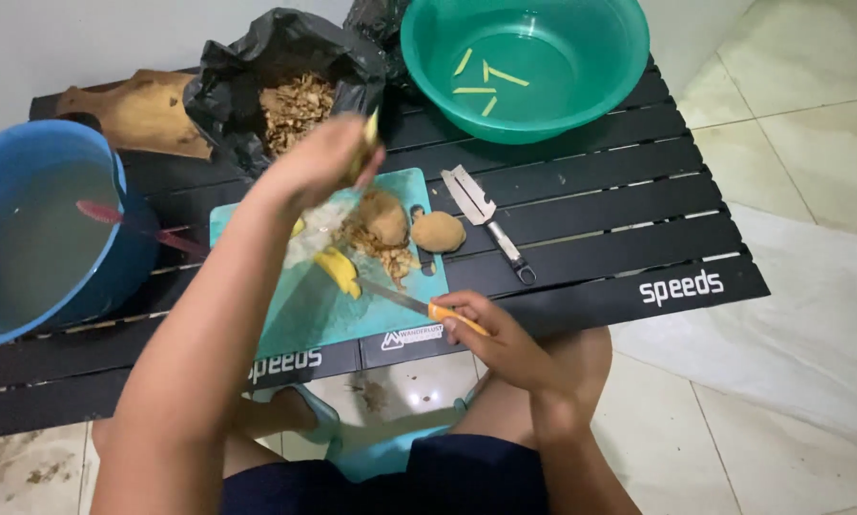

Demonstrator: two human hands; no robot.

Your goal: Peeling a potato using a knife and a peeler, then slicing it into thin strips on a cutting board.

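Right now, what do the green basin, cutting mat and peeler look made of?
Green basin: plastic by the look, glossy, slightly see-through, rim moulded in one piece. Cutting mat: probably thin flexible plastic, matte teal, lying flat on the slats. Peeler: likely stainless steel, bare silver with a dull shine.

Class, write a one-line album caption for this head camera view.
Left hand lifts a potato strip toward the green basin; right hand rests a knife on the teal cutting board.
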